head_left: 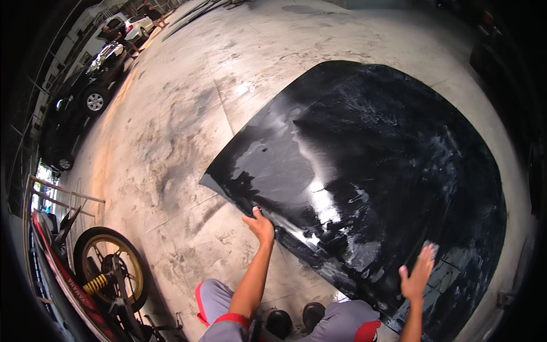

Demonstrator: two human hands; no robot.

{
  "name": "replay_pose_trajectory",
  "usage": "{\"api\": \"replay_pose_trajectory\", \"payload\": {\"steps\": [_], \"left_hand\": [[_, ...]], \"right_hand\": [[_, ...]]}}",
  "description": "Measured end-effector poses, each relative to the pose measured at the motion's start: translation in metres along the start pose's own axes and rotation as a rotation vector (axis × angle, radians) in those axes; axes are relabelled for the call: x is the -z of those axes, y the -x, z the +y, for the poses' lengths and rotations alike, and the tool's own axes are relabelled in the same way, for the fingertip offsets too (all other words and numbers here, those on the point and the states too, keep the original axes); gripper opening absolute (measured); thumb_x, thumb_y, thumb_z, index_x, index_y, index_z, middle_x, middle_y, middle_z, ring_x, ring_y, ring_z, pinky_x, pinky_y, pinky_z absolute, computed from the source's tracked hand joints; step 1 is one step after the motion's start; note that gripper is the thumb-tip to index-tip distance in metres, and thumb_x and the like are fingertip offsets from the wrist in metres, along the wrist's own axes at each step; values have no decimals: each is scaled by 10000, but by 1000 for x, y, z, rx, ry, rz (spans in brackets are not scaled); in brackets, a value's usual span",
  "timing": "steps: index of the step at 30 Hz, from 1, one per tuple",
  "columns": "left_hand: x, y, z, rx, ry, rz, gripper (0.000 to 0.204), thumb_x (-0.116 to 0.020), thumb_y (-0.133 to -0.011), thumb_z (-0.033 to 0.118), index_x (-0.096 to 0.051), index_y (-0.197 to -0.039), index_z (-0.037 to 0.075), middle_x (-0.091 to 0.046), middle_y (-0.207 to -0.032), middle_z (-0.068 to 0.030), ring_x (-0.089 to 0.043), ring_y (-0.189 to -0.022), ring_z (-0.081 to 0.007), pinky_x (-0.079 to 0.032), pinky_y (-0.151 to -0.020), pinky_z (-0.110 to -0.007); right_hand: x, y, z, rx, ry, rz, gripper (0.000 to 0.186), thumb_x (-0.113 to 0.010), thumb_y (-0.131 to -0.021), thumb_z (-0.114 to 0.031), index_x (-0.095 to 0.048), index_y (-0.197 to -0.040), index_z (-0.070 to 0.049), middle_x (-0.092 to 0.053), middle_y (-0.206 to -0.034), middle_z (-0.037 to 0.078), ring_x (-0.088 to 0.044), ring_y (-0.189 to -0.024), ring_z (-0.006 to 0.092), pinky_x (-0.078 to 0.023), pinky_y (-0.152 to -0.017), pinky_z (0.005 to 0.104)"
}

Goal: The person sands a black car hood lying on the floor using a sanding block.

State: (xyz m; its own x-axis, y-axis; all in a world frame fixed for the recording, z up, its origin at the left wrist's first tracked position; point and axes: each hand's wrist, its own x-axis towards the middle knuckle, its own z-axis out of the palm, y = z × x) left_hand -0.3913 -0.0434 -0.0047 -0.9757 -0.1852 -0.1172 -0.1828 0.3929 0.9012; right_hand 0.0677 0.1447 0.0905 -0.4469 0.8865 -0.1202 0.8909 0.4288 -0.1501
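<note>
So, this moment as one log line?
left hand: at edge of car hood | right hand: open over it, pale sheet at fingertips

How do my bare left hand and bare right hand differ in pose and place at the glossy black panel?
Your bare left hand is at the near edge of the glossy black panel; your bare right hand is over its surface. The right hand's fingers lie straight, with a small pale piece at their tips; the left hand's show only partly, with no such piece visible. Both are ungloved.
</note>
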Motion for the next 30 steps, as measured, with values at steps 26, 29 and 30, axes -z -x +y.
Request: {"api": "replay_pose_trajectory", "payload": {"steps": [26,29,30], "left_hand": [[-13,6,6,-89,14,-49,688,-528,-1020,443,-458,-1130,-232,-590,-1121,-352,-605,-986,-353,-479,-924,-446],[-23,2,-14,-33,32,-70,677,-523,-1025,432,-464,-1132,-233,-603,-1121,-336,-616,-977,-344,-490,-918,-441],[-8,-1,3,7,115,-172,675,-517,-1029,418,-452,-1168,-239,-596,-1157,-344,-620,-1005,-346,-490,-930,-438]], "right_hand": [[3,16,91,-140,-89,108,1033,-543,-912,-619,-118,-1579,46,-93,-1664,232,-69,-1552,363,-76,-1231,518],[33,-73,164,-343,-3,256,970,-511,-947,-604,-137,-1578,31,-112,-1662,222,-93,-1549,344,-103,-1238,483],[26,-77,161,-363,-8,251,972,-507,-947,-608,-132,-1580,28,-110,-1663,219,-91,-1549,345,-100,-1238,489]]}}
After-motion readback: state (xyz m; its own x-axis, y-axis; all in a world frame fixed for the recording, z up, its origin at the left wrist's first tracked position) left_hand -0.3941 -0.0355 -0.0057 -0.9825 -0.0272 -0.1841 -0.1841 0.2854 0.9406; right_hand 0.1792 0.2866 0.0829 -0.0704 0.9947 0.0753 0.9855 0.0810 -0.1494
